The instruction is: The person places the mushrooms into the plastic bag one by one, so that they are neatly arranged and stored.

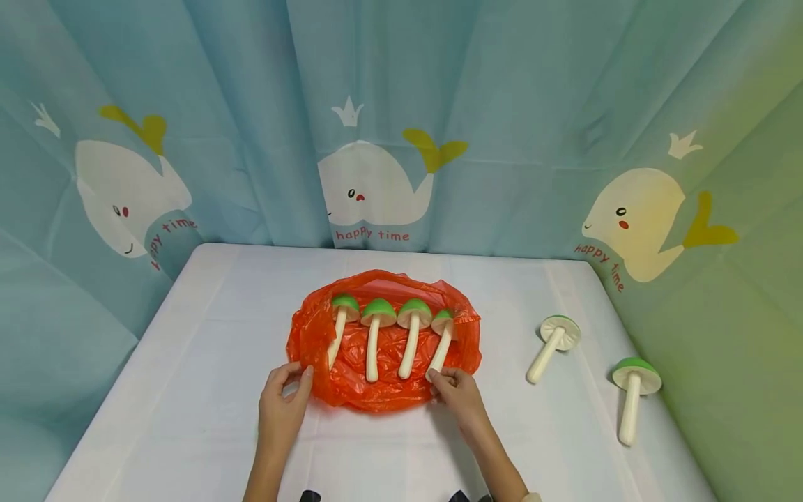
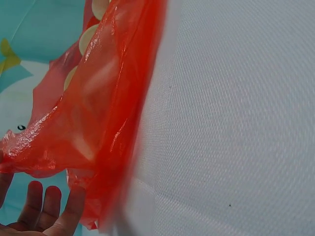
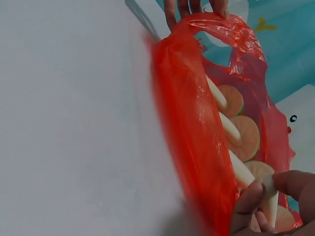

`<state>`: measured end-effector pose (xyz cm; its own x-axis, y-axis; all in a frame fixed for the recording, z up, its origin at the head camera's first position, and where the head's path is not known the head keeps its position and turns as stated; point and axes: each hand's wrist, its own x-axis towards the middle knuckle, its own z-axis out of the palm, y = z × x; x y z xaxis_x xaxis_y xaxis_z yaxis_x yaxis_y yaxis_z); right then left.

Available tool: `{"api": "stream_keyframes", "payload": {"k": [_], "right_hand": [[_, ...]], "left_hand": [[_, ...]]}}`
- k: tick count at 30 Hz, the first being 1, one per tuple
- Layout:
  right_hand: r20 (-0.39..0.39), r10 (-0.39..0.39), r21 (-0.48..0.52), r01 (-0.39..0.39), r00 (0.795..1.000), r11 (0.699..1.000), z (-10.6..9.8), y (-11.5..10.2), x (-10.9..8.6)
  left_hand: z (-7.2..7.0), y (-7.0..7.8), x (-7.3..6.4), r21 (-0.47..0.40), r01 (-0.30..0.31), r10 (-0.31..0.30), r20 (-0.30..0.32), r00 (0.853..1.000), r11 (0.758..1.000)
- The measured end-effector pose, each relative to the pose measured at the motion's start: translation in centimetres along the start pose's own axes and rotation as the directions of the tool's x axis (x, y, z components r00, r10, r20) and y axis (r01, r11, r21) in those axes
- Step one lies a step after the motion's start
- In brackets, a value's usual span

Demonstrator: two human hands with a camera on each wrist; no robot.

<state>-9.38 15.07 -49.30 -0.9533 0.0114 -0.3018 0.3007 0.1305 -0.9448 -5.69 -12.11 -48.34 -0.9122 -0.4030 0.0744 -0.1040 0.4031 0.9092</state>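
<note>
A red plastic bag lies with its mouth spread wide, and several toy mushrooms with green caps and pale stems rest in a row inside it. My left hand holds the bag's left rim between thumb and fingers; the left wrist view shows the thin film raised there. With thumb and index finger, my right hand pinches the stem end of the rightmost mushroom. Its cap lies toward the back of the bag. In the right wrist view, this stem shows between the fingertips.
Two more mushrooms lie on the white table to the right: one nearer the bag, another near the right edge. A blue curtain with whale prints hangs behind the table. Small black objects show at the bottom of the head view.
</note>
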Motion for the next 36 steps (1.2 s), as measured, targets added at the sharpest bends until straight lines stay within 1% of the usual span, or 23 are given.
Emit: {"api": "stream_keyframes", "payload": {"k": [4, 7, 9, 13, 16, 24, 28, 33, 36], "right_hand": [[-0.022, -0.018, -0.044, 0.017, 1.0, 0.999, 0.2, -0.4, 0.2], [-0.043, -0.041, -0.131, 0.035, 0.998, 0.991, 0.3, -0.5, 0.4], [-0.044, -0.05, -0.203, 0.041, 0.998, 0.978, 0.3, -0.4, 0.5], [-0.013, -0.083, -0.336, 0.074, 0.996, 0.939, 0.2, -0.1, 0.7], [0.0, -0.098, -0.388, 0.091, 0.995, 0.917, 0.3, 0.2, 0.7], [-0.016, -0.14, -0.436, 0.119, 0.99, 0.892, 0.3, 0.9, 0.9], [-0.019, -0.14, -0.412, 0.119, 0.99, 0.904, 0.3, 1.1, 1.1], [-0.016, -0.104, -0.355, 0.091, 0.994, 0.93, 0.1, 1.1, 1.0], [-0.015, -0.085, -0.313, 0.076, 0.996, 0.947, -0.3, 1.0, 0.6]], "left_hand": [[0.1, 0.0, 0.1, -0.004, 0.001, -0.001, 0.004, 1.0, 1.0], [0.1, -0.1, 0.2, -0.002, -0.005, 0.005, 0.002, 1.0, 1.0], [0.2, -0.1, 0.3, 0.0, -0.008, 0.008, 0.002, 1.0, 1.0], [0.2, 0.0, 0.2, -0.007, 0.004, -0.004, 0.007, 1.0, 1.0], [0.3, 0.0, 0.2, -0.014, 0.019, -0.019, 0.01, 1.0, 1.0], [0.3, 0.0, -0.1, -0.012, 0.004, -0.004, -0.005, 1.0, 1.0], [0.3, 0.0, -0.1, -0.014, 0.012, -0.012, -0.004, 1.0, 1.0], [0.4, 0.0, 0.0, -0.001, 0.018, -0.018, 0.0, 1.0, 1.0], [0.2, 0.0, -0.1, 0.003, 0.013, -0.013, -0.012, 1.0, 1.0]]}}
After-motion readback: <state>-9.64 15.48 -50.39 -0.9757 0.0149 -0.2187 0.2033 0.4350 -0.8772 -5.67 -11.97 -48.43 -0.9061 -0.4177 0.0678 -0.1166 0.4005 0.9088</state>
